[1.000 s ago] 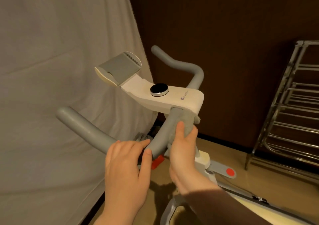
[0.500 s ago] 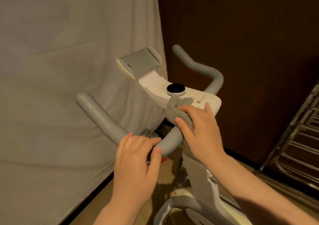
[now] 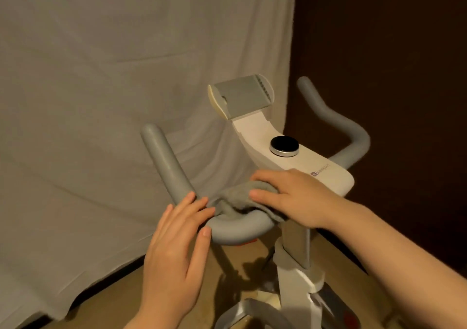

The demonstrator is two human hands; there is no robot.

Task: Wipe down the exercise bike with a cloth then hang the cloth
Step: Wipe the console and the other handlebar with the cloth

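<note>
The exercise bike [image 3: 298, 162] stands in front of me, with a white console, a black round knob [image 3: 284, 144] and a grey tilted device holder [image 3: 242, 96]. A grey cloth [image 3: 235, 199] lies over the left handlebar [image 3: 237, 230] where it meets the console. My right hand [image 3: 295, 197] lies on top of the cloth, fingers spread flat, pressing it down onto the bar. My left hand [image 3: 177, 242] wraps the bend of the left handlebar, fingers over the top and thumb underneath. The right handlebar [image 3: 338, 126] curves away at the right.
A pale fabric sheet [image 3: 126, 101] hangs behind the bike on the left. A dark brown wall [image 3: 391, 50] fills the right. The bike's white post [image 3: 293, 278] and frame run down to a tan floor [image 3: 113, 301].
My right hand with the cloth has gone from gripping the bar below the console, up to the console edge, then left along the left handlebar. The view has turned left; the metal rack is out of sight.
</note>
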